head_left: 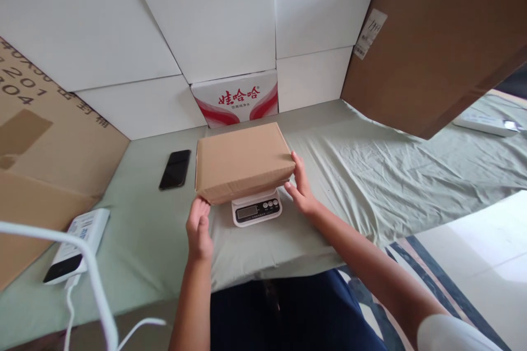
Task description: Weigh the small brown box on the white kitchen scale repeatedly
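A closed brown cardboard box (242,156) is over a small white digital scale (257,209), hiding most of its platform. Whether the box rests fully on the scale I cannot tell. My left hand (199,228) grips the box's near left corner, its fingertips partly under the edge. At the near right corner, my right hand (301,185) has its fingers on the side and its thumb low by the bottom edge. The scale's display and several round buttons face me, and no digits can be read. A black phone (175,169) lies to the left of the box.
White boxes (218,30) are stacked along the back, with a red-lettered white carton (236,98) among them. Large brown cartons stand left (53,148) and right (436,38). A white power bank (78,247) with cables lies near left. Green cloth (349,170) covers the table.
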`<action>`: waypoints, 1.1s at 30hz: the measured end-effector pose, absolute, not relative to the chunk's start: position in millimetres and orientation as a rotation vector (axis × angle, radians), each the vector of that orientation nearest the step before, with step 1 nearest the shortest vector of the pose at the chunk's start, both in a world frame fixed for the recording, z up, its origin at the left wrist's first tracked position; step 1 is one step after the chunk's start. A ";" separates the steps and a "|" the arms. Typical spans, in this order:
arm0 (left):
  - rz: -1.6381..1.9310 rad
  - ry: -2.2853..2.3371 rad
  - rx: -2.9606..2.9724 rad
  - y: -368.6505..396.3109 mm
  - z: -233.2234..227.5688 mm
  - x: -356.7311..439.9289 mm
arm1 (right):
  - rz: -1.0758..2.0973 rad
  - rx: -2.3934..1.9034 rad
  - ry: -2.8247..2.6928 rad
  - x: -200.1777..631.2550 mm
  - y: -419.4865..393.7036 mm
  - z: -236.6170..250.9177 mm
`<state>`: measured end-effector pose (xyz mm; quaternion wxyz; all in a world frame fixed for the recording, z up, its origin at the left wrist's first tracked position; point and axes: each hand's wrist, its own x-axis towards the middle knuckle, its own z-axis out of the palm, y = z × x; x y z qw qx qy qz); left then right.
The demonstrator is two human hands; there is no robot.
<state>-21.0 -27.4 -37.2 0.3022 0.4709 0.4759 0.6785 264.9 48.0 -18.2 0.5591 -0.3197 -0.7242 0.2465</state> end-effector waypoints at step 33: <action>1.806 1.243 1.163 -30.7 -25.6 -17.8 | 0.565 -0.878 -1.601 264.3 50.4 -14.6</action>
